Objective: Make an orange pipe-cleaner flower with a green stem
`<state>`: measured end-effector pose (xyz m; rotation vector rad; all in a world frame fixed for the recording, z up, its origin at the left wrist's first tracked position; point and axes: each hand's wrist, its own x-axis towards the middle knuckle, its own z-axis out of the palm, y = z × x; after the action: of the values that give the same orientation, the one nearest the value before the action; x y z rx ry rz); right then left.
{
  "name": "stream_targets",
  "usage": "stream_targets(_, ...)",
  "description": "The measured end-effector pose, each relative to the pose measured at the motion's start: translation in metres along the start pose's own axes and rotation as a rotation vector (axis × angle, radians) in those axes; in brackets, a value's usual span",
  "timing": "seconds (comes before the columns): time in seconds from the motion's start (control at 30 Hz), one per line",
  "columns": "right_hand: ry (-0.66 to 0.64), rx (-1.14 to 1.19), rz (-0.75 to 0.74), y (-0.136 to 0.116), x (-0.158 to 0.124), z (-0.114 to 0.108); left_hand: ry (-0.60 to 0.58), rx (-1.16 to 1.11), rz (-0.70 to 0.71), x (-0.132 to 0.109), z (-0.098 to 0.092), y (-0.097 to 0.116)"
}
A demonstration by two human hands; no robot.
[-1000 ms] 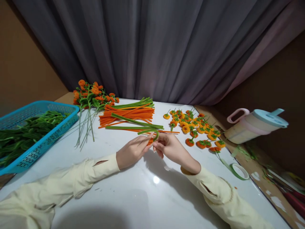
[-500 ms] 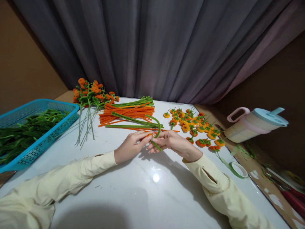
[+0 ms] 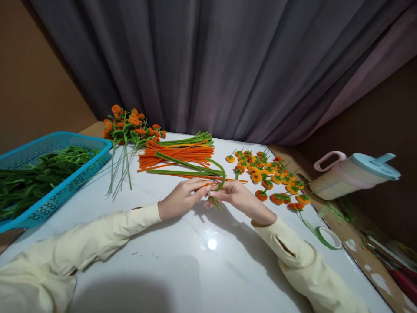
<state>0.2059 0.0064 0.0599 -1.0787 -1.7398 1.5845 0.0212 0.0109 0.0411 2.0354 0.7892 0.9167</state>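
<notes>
My left hand (image 3: 182,198) is closed in a pinch on a small orange flower head (image 3: 207,185), mostly hidden by the fingers. Against it, my right hand (image 3: 239,198) pinches a green pipe cleaner (image 3: 223,171), whose long end curves up and over to the left while a short end sticks out below. The two hands meet above the white table. Just beyond them lie orange pipe cleaners (image 3: 177,155) in a pile, with green pipe cleaners (image 3: 185,171) in front. Several finished orange and yellow flower heads (image 3: 256,177) are spread to the right of my right hand.
At the left is a blue basket (image 3: 58,184) of green leaves. Stemmed orange flowers (image 3: 130,124) lie at the back left. On the right are a roll of green tape (image 3: 329,238), a lidded cup (image 3: 350,176) and red-handled tools (image 3: 402,278). A grey curtain (image 3: 202,65) hangs behind.
The whole view has shifted slightly. My fingers have closed in further around the flower head and the green pipe cleaner, with the right fingers more tucked in.
</notes>
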Motion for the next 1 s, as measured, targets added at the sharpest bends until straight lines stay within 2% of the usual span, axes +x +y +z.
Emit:
stream_targets(0.03, 0.035, -0.087, -0.031, -0.002, -0.001, -0.003, -0.025, -0.072, -0.073, 0.002, -0.002, 0.003)
stream_targets(0.07, 0.122, -0.190, -0.075, -0.004, -0.003, -0.006, -0.044, -0.143, -0.147, 0.005, -0.004, 0.005)
stream_targets(0.17, 0.545, -0.568, -0.299, -0.009, -0.010, -0.012, -0.053, -0.331, -0.359, 0.009, -0.007, 0.009)
stream_targets(0.2, 0.634, -0.685, -0.384, -0.012, -0.013, -0.012, -0.055, -0.392, -0.411, 0.010, -0.007, 0.010)
stream_targets(0.23, 0.650, -0.780, -0.463, -0.014, -0.015, -0.012, -0.060, -0.454, -0.452, 0.011, -0.007, 0.010)
stream_targets(0.3, 0.492, -0.895, -0.574, -0.018, -0.019, -0.007, -0.075, -0.549, -0.500, 0.011, -0.005, 0.011)
stream_targets(0.37, 0.280, -0.957, -0.618, -0.020, -0.021, -0.001, -0.095, -0.586, -0.516, 0.010, -0.004, 0.011)
stream_targets(0.4, 0.223, -0.993, -0.614, -0.019, -0.020, 0.002, -0.108, -0.585, -0.519, 0.009, -0.003, 0.012)
stream_targets(0.43, 0.206, -1.032, -0.598, -0.017, -0.019, 0.005, -0.122, -0.574, -0.523, 0.009, -0.003, 0.013)
stream_targets(0.53, 0.260, -1.125, -0.548, -0.009, -0.015, 0.010, -0.156, -0.520, -0.529, 0.007, -0.003, 0.016)
stream_targets(0.73, 0.238, -1.109, -0.546, -0.004, -0.013, 0.011, -0.136, -0.431, -0.470, 0.004, -0.002, 0.017)
stream_targets(0.87, 0.230, -1.006, -0.538, -0.010, -0.016, 0.009, -0.135, -0.466, -0.395, 0.001, 0.000, 0.012)
stream_targets(1.0, 0.192, -0.861, -0.481, -0.014, -0.017, 0.006, -0.196, -0.519, -0.288, 0.000, 0.003, 0.007)
